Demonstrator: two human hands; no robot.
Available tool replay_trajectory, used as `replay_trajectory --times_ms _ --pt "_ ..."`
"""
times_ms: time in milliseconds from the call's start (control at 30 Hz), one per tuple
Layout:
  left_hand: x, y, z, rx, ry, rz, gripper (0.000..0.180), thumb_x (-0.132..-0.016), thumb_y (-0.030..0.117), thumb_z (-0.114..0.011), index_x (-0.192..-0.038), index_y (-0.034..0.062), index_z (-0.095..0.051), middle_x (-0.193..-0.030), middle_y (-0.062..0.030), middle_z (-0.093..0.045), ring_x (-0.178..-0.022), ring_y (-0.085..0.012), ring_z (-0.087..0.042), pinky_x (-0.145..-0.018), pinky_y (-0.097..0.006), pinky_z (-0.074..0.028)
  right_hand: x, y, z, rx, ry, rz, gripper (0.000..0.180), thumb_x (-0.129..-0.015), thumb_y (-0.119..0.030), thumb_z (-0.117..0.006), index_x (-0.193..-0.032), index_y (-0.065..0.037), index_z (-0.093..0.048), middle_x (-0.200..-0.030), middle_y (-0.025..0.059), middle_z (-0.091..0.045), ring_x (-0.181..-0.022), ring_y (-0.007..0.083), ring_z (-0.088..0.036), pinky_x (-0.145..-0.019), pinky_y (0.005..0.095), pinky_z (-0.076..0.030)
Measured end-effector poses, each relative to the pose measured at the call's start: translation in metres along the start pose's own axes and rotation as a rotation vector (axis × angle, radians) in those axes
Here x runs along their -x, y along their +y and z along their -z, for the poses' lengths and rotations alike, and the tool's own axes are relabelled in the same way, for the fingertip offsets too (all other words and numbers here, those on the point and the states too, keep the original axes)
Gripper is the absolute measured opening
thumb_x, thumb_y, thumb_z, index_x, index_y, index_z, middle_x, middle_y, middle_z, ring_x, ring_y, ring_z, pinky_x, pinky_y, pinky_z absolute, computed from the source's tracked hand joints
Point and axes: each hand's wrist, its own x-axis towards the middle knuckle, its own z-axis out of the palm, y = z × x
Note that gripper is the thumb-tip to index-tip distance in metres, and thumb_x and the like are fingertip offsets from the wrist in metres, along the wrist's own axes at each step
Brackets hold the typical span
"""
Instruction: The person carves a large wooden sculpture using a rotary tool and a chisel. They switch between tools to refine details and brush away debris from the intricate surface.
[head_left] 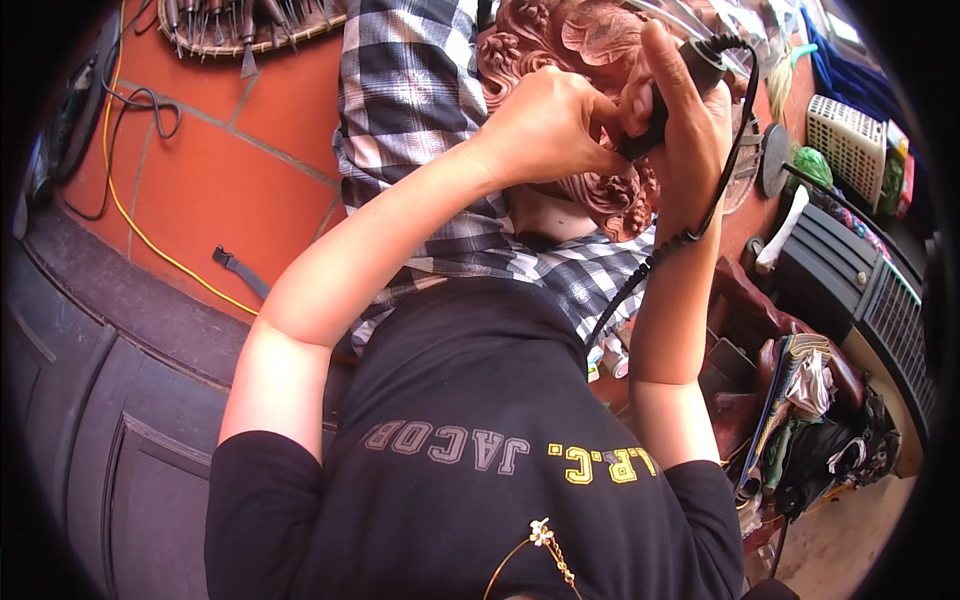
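At the upper left of the frame, a woven tray (310, 33) of hand tools (249, 40) lay on the tiled floor (265, 170). At upper centre, the left hand (552, 122) was curled beside the reddish-brown carving (600, 32), any hold undeterminable; right of it, the right hand (690, 125) was wrapped around a black corded handpiece (706, 66). The step in hand appeared to be readying the handpiece, the next move likely calling for steady support.

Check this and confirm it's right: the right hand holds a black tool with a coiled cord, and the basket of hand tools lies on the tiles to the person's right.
Not quite: the basket of hand tools lies on the tiles to the person's left, as the head view shows. The right hand does hold a black tool with a coiled cord.
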Motion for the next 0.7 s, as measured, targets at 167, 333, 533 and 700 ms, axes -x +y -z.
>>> replay_trajectory --times_ms 167,333,533,700 --pt "-0.002 -0.008 0.0 0.08 0.051 0.01 0.029 -0.067 0.026 -0.084 -0.088 0.0079 -0.076 -0.077 -0.0084 -0.073 -0.07 -0.0182 -0.069 -0.069 -0.03 -0.055 -0.001 0.0 -0.01 0.2 0.052 0.009 0.02 -0.091 -0.029 -0.071 -0.1 -0.012 -0.069 -0.076 0.0076 -0.067 -0.066 0.0153 -0.064 -0.06 0.0288 -0.049" --pt "0.001 -0.006 0.005 0.097 0.01 0.092 0.031 -0.064 0.028 -0.082 -0.087 0.0081 -0.077 -0.075 -0.0096 -0.072 -0.071 -0.0216 -0.071 -0.07 -0.031 -0.055 -0.002 0.003 -0.018 0.096 0.016 0.033 0.029 -0.094 -0.023 -0.068 -0.073 -0.006 -0.056 -0.056 0.0003 -0.051 -0.045 0.0096 -0.047 -0.044 0.0243 -0.036" --pt "0.003 -0.012 0.002 0.108 0.028 0.056 0.025 -0.065 0.026 -0.081 -0.082 0.0078 -0.075 -0.074 -0.0088 -0.072 -0.071 -0.0204 -0.071 -0.068 -0.031 -0.054 -0.01 0.012 -0.011 0.126 -0.068 -0.049 0.028 -0.09 -0.025 -0.075 -0.074 -0.008 -0.058 -0.056 -0.0019 -0.052 -0.044 0.0054 -0.046 -0.042 0.0201 -0.034" --pt "0.002 -0.014 0.004 0.123 0.054 0.071 0.023 -0.066 0.026 -0.081 -0.08 0.0078 -0.075 -0.072 -0.0085 -0.071 -0.069 -0.0196 -0.071 -0.067 -0.031 -0.054 -0.012 0.014 -0.016 0.212 -0.147 0.104 0.029 -0.091 -0.023 -0.073 -0.071 -0.008 -0.057 -0.056 -0.0022 -0.052 -0.046 0.0049 -0.046 -0.044 0.0199 -0.033"
